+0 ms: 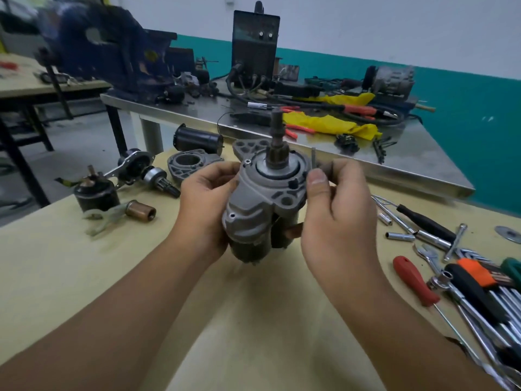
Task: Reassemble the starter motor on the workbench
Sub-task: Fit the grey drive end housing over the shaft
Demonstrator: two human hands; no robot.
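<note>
Head view: one starter motor (pixel 263 204) upright, left hand (pixel 207 198) curled around its housing; right hand (pixel 338 204) pinches perhaps one hex key (pixel 313 156).

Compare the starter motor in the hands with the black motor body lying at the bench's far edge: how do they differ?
The starter motor is gripped upright by the left hand and right hand; the black motor body lies on its side, untouched. The starter motor has a grey cast housing with its shaft pointing up; the black body is a plain cylinder. Both are over the tan workbench.
</note>
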